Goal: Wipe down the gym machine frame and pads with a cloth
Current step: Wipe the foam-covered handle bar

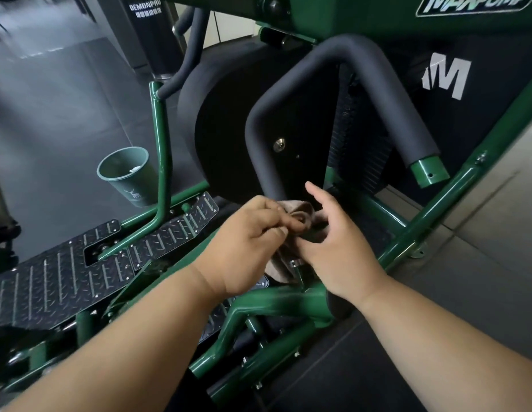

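Now the left hand [244, 242] pinches the cloth [303, 221] — right hand [336, 248] fingers curl onto it.

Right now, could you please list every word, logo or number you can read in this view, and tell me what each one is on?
"MAXPUMP": silver lettering on the green machine housing, cut off by the top edge.
"M": large white letter on the black panel.
"DEMONPRO": white lettering on the dark column; its end is cut off, and the smaller line beneath is too blurred to read.
Green cup: a faint deer-like emblem with tiny text, too small to read.
No numbers are legible.
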A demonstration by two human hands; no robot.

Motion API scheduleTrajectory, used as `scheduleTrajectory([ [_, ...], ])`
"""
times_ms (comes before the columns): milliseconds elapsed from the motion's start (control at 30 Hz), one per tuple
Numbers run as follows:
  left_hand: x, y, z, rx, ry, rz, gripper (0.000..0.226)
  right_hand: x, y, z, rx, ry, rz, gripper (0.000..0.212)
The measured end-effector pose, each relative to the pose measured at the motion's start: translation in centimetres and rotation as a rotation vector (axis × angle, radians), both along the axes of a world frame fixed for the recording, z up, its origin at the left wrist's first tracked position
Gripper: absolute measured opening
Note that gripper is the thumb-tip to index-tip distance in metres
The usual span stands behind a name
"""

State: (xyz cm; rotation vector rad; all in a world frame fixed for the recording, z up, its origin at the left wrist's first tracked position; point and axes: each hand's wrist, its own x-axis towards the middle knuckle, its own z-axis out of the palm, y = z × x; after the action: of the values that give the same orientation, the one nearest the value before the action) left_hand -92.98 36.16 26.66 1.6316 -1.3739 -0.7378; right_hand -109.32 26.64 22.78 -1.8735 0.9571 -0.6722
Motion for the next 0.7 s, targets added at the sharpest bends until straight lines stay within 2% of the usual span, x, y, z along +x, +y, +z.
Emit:
scheduleTrajectory([
  [67, -0.2, 0.1, -0.4, -0.064, 0.339, 0.089, 0.022, 0.1, 0.0, 0.2, -0.114, 0.054, 0.009, 0.077],
  [100, -0.3, 0.2, -0.7, -0.080, 0.464, 0.175, 0.022, 0.2, 0.1, 0.3, -0.158, 0.073, 0.006, 0.070],
  [133, -0.2, 0.2, -1.0, -0.095, 0.508, 0.282, 0.020, 0.3, 0.3, 0.3, -0.183, 0.082, 0.002, 0.062],
  [200, -0.1, 0.3, -2.2, -0.037, 0.431, 0.507, 0.014, 0.2, 0.5, 0.5, -0.221, 0.102, 0.000, 0.050],
  [233, -0.2, 0.6, -2.8, 0.058, 0.400, 0.567, 0.028, 0.2, 0.5, 0.6, -0.245, 0.112, 0.003, 0.042],
  [300, -0.6, 0.9, -3.6, 0.263, 0.483, 0.571, 0.060, 0.1, 0.5, 0.7, -0.297, 0.109, -0.005, 0.022],
  [333, -0.9, 1.0, -3.8, 0.327, 0.573, 0.519, 0.062, 0.1, 0.5, 0.7, -0.315, 0.104, -0.014, 0.016],
  [367, -1.4, 1.0, -3.8, 0.346, 0.656, 0.456, 0.055, 0.1, 0.5, 0.6, -0.327, 0.099, -0.025, 0.018],
  [467, -2.6, 0.5, -3.2, 0.241, 0.696, 0.343, 0.035, 0.1, 0.8, 0.5, -0.341, 0.047, -0.051, 0.031],
  [600, -3.9, -0.3, -3.0, 0.162, 0.699, 0.372, 0.040, -0.1, 0.8, 0.4, -0.242, 0.051, -0.031, 0.032],
  [700, -4.3, -1.1, -2.9, 0.162, 0.591, 0.424, 0.044, -0.2, 0.6, 0.3, -0.089, 0.058, -0.009, 0.028],
])
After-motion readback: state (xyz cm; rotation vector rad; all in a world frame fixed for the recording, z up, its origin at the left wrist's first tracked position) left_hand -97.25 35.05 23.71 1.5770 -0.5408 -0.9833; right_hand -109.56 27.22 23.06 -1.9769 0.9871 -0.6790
